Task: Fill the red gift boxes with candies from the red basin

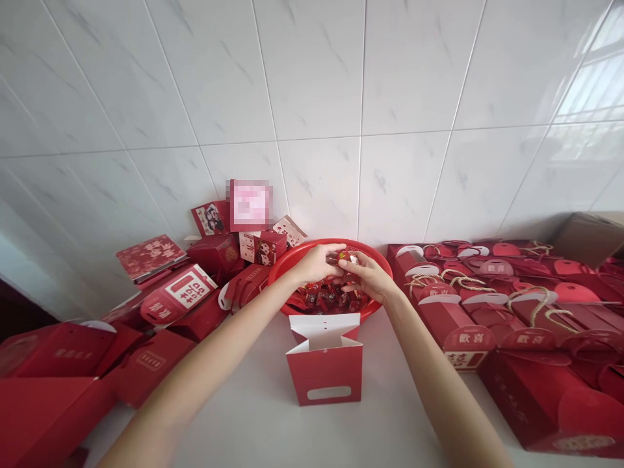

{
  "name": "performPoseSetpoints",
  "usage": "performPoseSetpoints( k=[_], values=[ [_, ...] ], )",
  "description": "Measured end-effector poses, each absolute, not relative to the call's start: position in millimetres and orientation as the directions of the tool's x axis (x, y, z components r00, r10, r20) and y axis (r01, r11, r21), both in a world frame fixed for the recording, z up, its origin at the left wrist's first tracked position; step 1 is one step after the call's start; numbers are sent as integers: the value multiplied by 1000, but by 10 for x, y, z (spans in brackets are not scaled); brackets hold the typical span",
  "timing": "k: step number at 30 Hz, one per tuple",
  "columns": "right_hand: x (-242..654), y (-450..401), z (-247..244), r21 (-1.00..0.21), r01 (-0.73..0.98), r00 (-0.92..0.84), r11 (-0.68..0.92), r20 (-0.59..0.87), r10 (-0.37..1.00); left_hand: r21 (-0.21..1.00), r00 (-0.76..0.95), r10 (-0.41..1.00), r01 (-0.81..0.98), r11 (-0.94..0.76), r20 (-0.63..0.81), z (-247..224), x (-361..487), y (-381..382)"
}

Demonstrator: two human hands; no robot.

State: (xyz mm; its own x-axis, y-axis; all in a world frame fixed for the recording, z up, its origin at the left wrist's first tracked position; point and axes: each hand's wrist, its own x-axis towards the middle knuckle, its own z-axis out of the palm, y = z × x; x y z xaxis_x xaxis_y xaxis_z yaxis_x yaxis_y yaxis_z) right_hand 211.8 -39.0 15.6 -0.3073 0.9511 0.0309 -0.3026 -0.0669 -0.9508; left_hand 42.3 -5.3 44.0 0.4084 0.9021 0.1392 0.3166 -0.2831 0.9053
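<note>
Both hands meet over the red basket (377, 255) at the far middle of the counter (253, 403). The left hand (316, 261) is curled, fingertips pinched on a few red sweets (341, 257); the right hand (366, 273) comes in from 3 o'clock, its fingers closed on the same small bunch. More wrapped sweets lie heaped in the basket just under them.

Directly at 6 o'clock of the basket stands an open red box (325, 364), flaps up, mouth toward the hands. To handle the bunch well, I would judge it best to keep the pinch tight over the basket so strays fall back in, and to come straight down between the flaps, since the raised back flap sits close to the basket rim and could catch a wrist.

At 9 o'clock a loose pile of red boxes (185, 292) leans on the tiled wall (316, 97), some tipped over, crowding the left forearm. At 3 o'clock rows of closed boxes with rope handles (487, 292) lie close beside the right arm, leaving only a narrow bare strip of counter
</note>
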Motion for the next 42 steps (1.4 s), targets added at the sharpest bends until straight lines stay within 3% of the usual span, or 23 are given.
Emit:
performPoseSetpoints(
  k=[5, 14, 22, 33, 42],
  values=[
    [2084, -422, 226, -908, -403, -335, -116, 29, 942, 889, 418, 875, 263, -375, 245, 525, 393, -179],
    [2029, -511, 334, -869, -472, -274, -149, -16, 962, 807, 363, 855, 331, -490, 370, 582, 312, -378],
    [1998, -670, 420, -913, -402, -256, -76, 32, 966, 713, 340, 841, 450, -538, 421, 633, 325, -614],
    [1986, -705, 476, -889, -457, -248, -28, 97, 964, 817, 395, 810, 205, -538, 434, 599, 160, -679],
    [2002, -856, 581, -927, -366, -298, 84, 202, 933, 822, 246, 829, 162, -545, 502, 637, 152, -759]
  ],
)
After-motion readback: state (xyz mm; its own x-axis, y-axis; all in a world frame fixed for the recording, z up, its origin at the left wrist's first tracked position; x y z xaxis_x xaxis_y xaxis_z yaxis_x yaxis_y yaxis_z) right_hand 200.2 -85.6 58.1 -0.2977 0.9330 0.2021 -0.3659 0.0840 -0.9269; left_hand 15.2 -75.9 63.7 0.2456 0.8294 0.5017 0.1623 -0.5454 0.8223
